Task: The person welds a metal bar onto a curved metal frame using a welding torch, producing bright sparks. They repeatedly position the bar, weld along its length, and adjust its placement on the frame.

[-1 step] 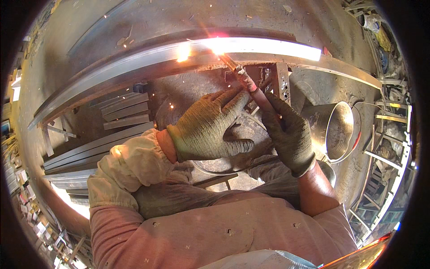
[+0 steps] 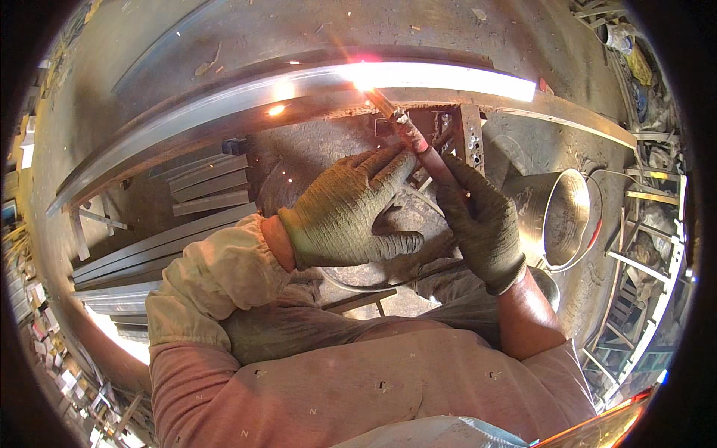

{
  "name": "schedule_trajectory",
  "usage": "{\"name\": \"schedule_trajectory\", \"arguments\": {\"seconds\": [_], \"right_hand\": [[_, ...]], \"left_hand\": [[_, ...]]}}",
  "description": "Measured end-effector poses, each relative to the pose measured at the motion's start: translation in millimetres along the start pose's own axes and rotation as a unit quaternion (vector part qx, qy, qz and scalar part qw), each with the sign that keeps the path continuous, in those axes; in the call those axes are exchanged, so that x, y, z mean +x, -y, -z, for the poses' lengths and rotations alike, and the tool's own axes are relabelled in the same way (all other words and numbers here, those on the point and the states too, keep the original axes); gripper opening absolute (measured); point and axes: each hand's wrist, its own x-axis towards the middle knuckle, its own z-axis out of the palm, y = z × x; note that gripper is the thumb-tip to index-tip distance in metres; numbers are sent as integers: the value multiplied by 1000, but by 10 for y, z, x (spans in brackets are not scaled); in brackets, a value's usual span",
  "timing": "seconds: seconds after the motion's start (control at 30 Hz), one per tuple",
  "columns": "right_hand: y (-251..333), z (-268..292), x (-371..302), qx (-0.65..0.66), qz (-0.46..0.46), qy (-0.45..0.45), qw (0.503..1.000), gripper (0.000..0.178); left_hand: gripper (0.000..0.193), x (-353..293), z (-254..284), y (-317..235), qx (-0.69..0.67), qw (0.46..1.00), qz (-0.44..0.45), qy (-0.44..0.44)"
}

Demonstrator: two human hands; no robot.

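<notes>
My right hand (image 2: 485,224), in a grey-green work glove, is wrapped round the handle of a welding torch (image 2: 418,142). The torch slants up and left, its copper-coloured end meeting a long metal bar (image 2: 276,93) at a bright white glare. My left hand (image 2: 355,209), gloved the same way, has its fingers stretched out and its thumb spread apart. Its fingertips reach the torch's neck, and I cannot tell how firmly they touch it. The glare whites out the bar's right part and hides the torch's very tip.
A brown metal beam (image 2: 567,119) runs under the bar. Grey metal lengths (image 2: 157,246) lie at the left. On the right stands a metal bucket (image 2: 564,216) beside a cable, with a ladder-like metal frame (image 2: 650,272) farther right. Loose scraps (image 2: 56,347) line the left rim.
The sparks and the orange glow left of the torch have shifted. My hands and the torch look to be in the same place.
</notes>
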Motion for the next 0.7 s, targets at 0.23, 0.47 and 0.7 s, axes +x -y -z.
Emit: {"name": "schedule_trajectory", "arguments": {"seconds": [0.23, 0.47, 0.7], "right_hand": [[122, 41, 0, -30, -30, 30, 999, 49], [46, 12, -7, 15, -37, 16, 999, 47], [-33, -18, -6, -8, 25, -6, 1000, 45]], "left_hand": [[117, 4, 49, -76, 48, 998, 18, 22], [116, -8, 11, 13, 4, 1000, -6, 2], [116, -7, -16, 12, 11, 1000, 7, 10]]}}
